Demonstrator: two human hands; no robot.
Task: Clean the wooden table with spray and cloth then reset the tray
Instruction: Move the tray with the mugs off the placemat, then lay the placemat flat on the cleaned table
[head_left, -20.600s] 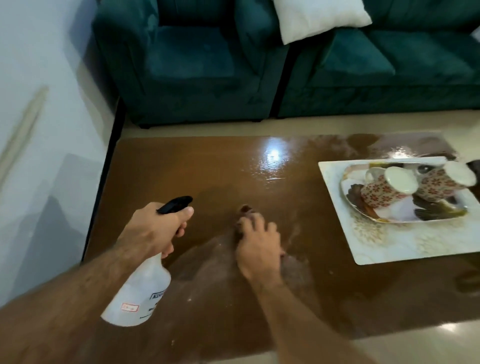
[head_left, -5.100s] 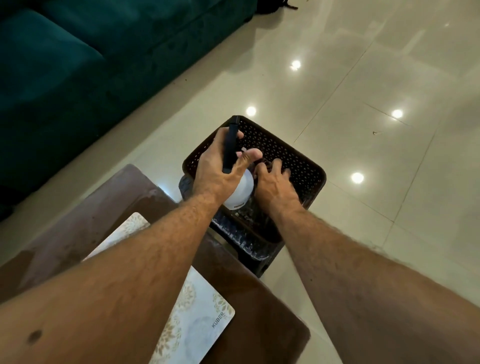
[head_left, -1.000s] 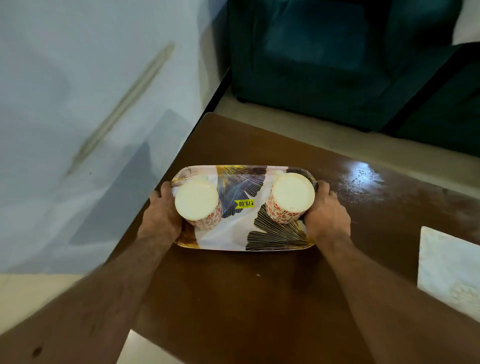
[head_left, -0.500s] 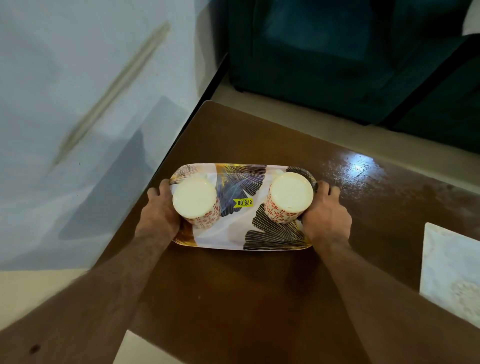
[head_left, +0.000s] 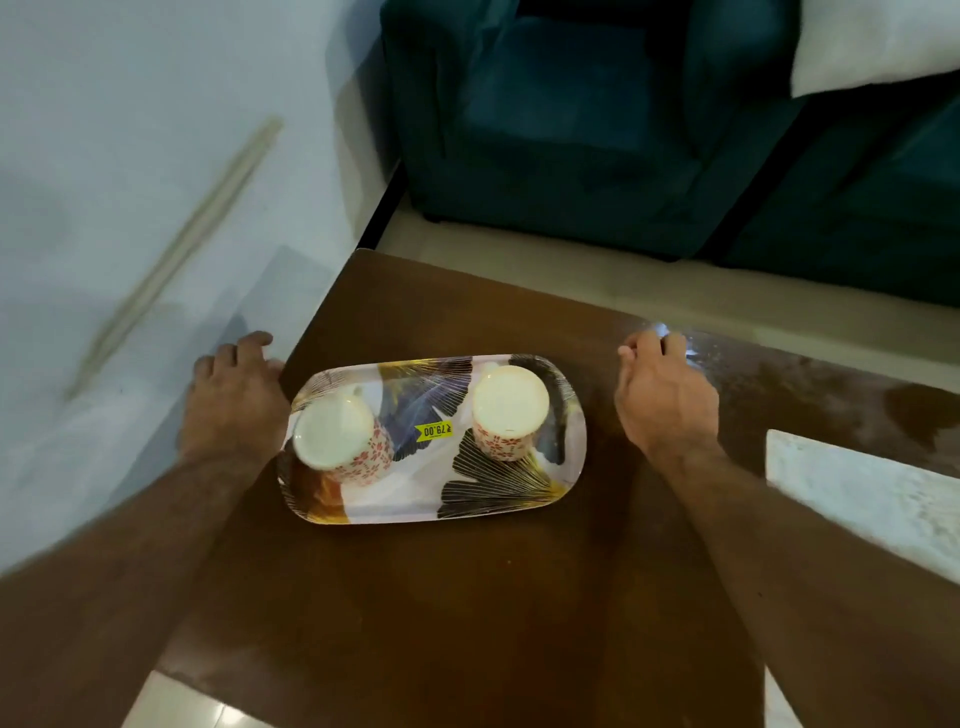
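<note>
Lying lengthwise left-to-right, tray (head_left: 436, 499) sits free between relaxed, empty left hand (head_left: 234, 400) and right hand (head_left: 667, 400).

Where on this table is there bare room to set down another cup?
Bare wood lies on the table between the tray and the near edge, and beyond the tray toward the sofa. The tray holds two upturned cups; the placemat fills the right.

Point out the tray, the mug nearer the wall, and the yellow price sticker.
tray (head_left: 498, 499): head view, on the bare printed surface near its front rim.
mug nearer the wall (head_left: 332, 434): head view, on its upturned white base.
yellow price sticker (head_left: 434, 429): head view, on the sticker's middle, between the mugs.
</note>
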